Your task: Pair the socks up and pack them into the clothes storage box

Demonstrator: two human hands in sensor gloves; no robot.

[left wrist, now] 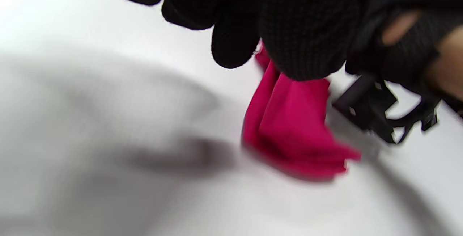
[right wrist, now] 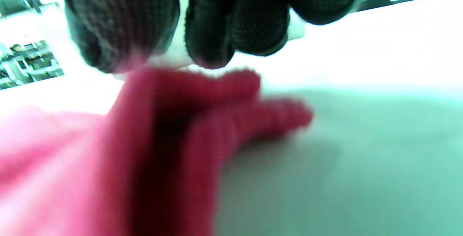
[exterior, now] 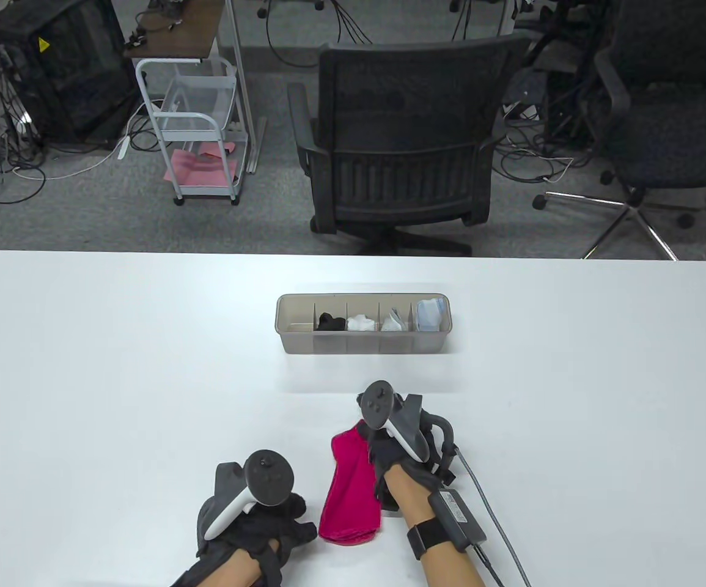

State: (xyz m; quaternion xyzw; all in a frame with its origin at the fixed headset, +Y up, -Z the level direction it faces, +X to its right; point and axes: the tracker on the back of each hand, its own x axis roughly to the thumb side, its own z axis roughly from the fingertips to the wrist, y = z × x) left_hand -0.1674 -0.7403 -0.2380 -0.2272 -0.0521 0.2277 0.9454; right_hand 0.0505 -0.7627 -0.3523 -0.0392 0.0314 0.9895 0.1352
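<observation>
A pair of magenta socks lies stacked lengthwise on the white table, near the front edge. My right hand is over their far right end, and its fingertips pinch a raised fold of magenta cloth. My left hand sits just left of the cuff end, fingers loosely curled above the socks. Whether they touch is blurred. The storage box stands mid-table. Its leftmost compartment is bare; the others hold black, white, grey-white and light blue socks.
An office chair stands behind the table's far edge, with a small white cart to its left. The right glove's cable trails over the table toward the bottom edge.
</observation>
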